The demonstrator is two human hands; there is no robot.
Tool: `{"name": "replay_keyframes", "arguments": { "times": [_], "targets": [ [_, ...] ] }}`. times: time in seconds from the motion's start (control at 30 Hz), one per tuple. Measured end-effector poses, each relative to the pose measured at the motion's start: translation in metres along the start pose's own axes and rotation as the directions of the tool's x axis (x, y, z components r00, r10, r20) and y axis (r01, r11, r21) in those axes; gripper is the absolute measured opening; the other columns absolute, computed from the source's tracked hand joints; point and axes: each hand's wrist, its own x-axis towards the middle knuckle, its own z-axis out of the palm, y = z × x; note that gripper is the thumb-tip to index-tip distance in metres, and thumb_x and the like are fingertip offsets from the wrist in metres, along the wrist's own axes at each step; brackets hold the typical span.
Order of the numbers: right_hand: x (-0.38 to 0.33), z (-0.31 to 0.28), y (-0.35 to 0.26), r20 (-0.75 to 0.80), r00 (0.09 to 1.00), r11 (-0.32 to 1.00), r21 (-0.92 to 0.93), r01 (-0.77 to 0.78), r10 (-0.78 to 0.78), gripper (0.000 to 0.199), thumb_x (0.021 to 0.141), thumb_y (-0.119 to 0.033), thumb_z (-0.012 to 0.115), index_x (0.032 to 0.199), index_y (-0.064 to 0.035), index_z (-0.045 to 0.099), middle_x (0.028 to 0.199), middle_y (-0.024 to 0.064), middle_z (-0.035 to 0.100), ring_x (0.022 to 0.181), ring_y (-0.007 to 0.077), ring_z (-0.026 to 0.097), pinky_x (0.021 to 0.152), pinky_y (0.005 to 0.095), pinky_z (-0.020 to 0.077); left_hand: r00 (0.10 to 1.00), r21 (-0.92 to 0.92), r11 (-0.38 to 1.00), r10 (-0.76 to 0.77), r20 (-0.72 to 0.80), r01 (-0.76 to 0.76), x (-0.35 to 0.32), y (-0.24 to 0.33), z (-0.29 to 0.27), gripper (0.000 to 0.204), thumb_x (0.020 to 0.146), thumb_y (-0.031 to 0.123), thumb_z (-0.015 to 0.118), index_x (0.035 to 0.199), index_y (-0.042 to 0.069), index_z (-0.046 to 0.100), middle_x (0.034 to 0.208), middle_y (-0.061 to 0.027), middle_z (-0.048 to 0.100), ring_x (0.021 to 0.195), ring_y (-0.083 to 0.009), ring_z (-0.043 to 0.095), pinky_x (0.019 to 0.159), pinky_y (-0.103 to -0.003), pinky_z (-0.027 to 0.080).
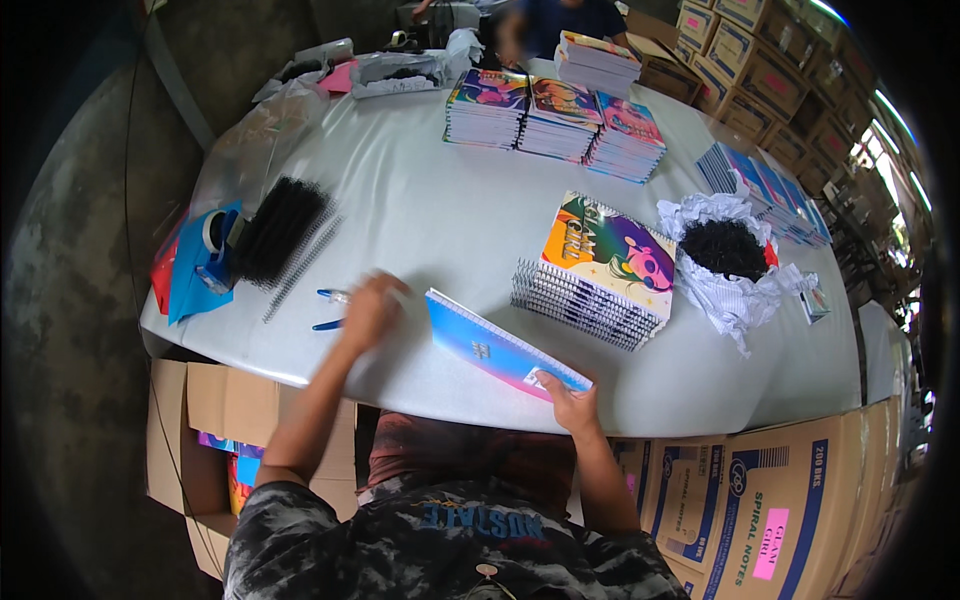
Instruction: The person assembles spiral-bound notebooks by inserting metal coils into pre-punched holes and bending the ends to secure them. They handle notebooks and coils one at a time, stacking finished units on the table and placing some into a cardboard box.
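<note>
My right hand (572, 402) grips the near right corner of a notebook (490, 350) with a blue-to-pink cover, thumb on top, tilted above the table's near edge. Its white page edge runs along the upper side. My left hand (375, 312) is to the left of the notebook, its fingers smeared by motion. Right beside it are two blue handles (328, 325), which look like those of pliers; whether my hand touches them cannot be made out. A stack of spiral notebooks (610, 250) with colourful covers stands beyond the held notebook.
Black binding coils (285, 230) lie at the left by a tape dispenser (213, 250). More coils (725, 250) rest in crumpled paper at the right. Notebook piles (555, 125) stand at the back, near another person (575, 25). Cardboard boxes (770, 510) flank me below the table.
</note>
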Motion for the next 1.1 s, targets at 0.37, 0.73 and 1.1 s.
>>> {"name": "replay_keyframes", "arguments": {
  "times": [0.37, 0.73, 1.1],
  "targets": [
    [0.015, -0.003, -0.007, 0.106, 0.994, 1.000, -0.017, 0.016, -0.014, 0.027, 0.081, 0.001, 0.063, 0.108, 0.0018, 0.061, 0.101, 0.0094, 0.065, 0.087, 0.0111, 0.060, 0.079, 0.0240, 0.0477, 0.854, 0.327, 0.817, -0.337, -0.397, 0.475, 0.023, -0.129, -0.066, 0.026, 0.081, 0.036, 0.058, 0.086, 0.012, 0.067, 0.089, -0.0112, 0.060, 0.084, -0.0323, 0.060, 0.069, -0.044, 0.047],
    [0.024, 0.005, -0.004, -0.036, 0.999, 1.000, -0.024, -0.015, 0.015, 0.025, 0.082, 0.000, 0.062, 0.106, 0.0040, 0.061, 0.094, 0.0040, 0.063, 0.079, 0.0063, 0.055, 0.069, 0.0208, 0.0469, 0.996, -0.641, 0.765, -0.006, 0.093, 0.064, 0.020, 0.010, -0.085, 0.029, 0.089, 0.021, 0.039, 0.099, 0.001, 0.058, 0.066, 0.0017, 0.038, 0.060, -0.0084, 0.032, 0.056, -0.022, 0.031],
    [0.026, 0.005, -0.004, -0.018, 1.000, 0.999, -0.049, 0.006, -0.007, 0.028, 0.083, -0.002, 0.062, 0.109, 0.0045, 0.059, 0.096, 0.0068, 0.065, 0.083, 0.0084, 0.057, 0.073, 0.0225, 0.0467, 0.985, -0.572, 0.813, -0.006, 0.175, 0.107, 0.004, 0.050, -0.055, 0.043, 0.093, 0.041, 0.047, 0.081, 0.001, 0.057, 0.063, -0.0005, 0.044, 0.061, -0.0083, 0.039, 0.058, -0.024, 0.036]
  ]
}}
